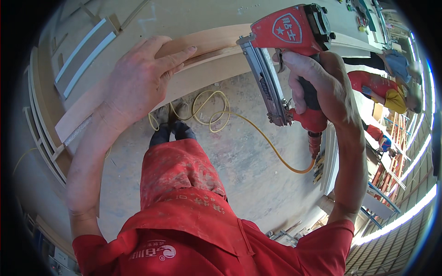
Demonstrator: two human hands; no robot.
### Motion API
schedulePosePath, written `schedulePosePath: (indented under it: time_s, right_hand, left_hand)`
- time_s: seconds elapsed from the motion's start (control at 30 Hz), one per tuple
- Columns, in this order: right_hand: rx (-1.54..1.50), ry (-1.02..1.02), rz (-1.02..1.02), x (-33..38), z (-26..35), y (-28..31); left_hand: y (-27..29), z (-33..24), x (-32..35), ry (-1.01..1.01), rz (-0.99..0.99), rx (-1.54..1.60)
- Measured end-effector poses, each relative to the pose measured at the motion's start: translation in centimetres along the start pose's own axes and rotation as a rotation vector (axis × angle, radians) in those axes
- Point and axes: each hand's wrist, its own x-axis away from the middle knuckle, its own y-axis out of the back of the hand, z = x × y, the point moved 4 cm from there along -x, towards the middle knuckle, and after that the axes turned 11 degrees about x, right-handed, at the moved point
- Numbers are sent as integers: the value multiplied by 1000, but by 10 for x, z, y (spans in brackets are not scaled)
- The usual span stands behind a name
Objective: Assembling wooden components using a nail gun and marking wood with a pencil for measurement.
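Observation:
My right hand [334, 87] is wrapped round the dark grip of a red pneumatic nail gun [290, 30], one finger near its trigger. The gun's silver magazine [269, 85] slants down beside the hand, and its nose is close to the curved wooden strip [209, 39]. A yellow air hose [264, 138] runs from the gun's lower end to loops on the floor. My left hand [142, 76] is closed over the strip, index finger stretched along it; its palm side is hidden. Below the strip a pale board face [209, 71] shows.
A white-edged panel [87, 55] lies on the worktop at the far left, with long boards [43, 110] leaning below it. Small tools [361, 20] sit at the far right. Several people work at the right, one in a red and yellow top [380, 89].

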Motion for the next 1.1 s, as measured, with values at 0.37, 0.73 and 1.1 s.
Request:
schedulePosePath:
  time_s: [0.37, 0.73, 1.1]
  right_hand:
    - [-3, 1, -7, -4, -4, -3]
    - [95, 23, -14, -5, -5, -2]
    - [-2, 30, 35, 2, 19, -11]
  left_hand:
    - [0, 1, 0, 0, -8, 5]
    - [0, 0, 0, 5, -4, -3]
    - [-2, -1, 3, 26, -24, -34]
